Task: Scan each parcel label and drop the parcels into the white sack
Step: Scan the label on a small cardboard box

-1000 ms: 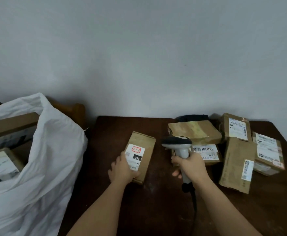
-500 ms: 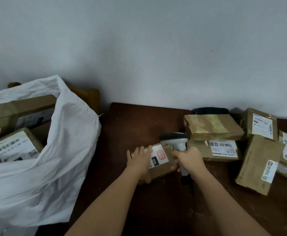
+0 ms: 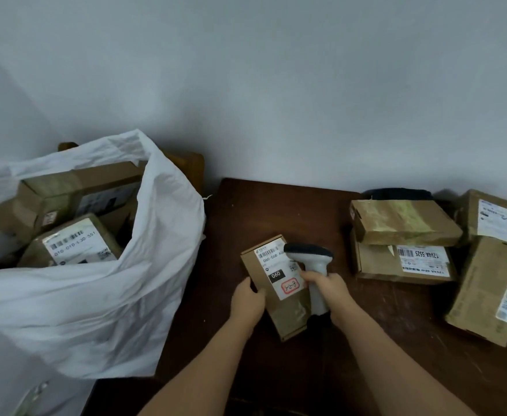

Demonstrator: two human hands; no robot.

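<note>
Your left hand (image 3: 247,298) grips one parcel (image 3: 276,288) by its left edge, fingers curled round it; your right hand (image 3: 329,291) grips one scanner (image 3: 311,259), head above the label (image 3: 279,273). Label reads "060", handwritten "8-25" circled in red. Parcel over the table (image 3: 276,205), long axis away from you, tilted left. Five parcels on the table at right; three visible in the white sack (image 3: 96,295).

Both hands (image 3: 247,298) curled, gripping.

A sack (image 3: 96,295) holding boxes (image 3: 75,244) stands left of the table (image 3: 276,205); one parcel (image 3: 276,283) lies mid-table, more parcels (image 3: 405,244) (two stacked) at right.
</note>
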